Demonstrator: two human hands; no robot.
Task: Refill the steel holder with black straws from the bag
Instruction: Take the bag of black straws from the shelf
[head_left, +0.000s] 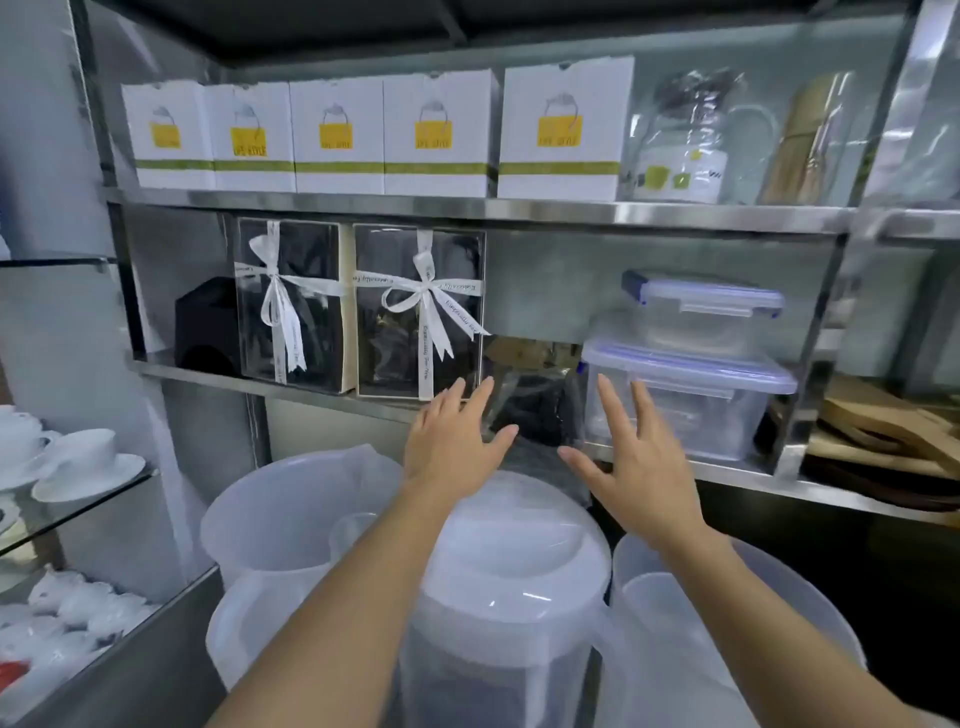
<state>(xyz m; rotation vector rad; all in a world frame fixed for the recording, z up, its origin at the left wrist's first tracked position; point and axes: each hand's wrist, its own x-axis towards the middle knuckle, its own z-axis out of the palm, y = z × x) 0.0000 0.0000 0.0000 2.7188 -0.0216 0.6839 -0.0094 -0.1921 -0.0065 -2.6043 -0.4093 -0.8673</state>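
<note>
Black straws in a clear plastic bag (530, 410) stand on the steel shelf (727, 470) between two open, empty hands. Left hand (452, 441) is spread just beside the bag's left edge, right hand (636, 462) beside its right edge; whether either touches is unclear. Right of it, stacked clear plastic containers (685, 400); left, ribboned gift boxes (415, 317).

bag (535, 410) on shelf (322, 382) between boxes (418, 312) and containers (680, 400).

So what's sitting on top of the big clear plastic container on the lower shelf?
A smaller clear container with a blue-clipped lid is stacked on the big container. Both look empty, though the right hand covers the big one's lower left corner.
</note>
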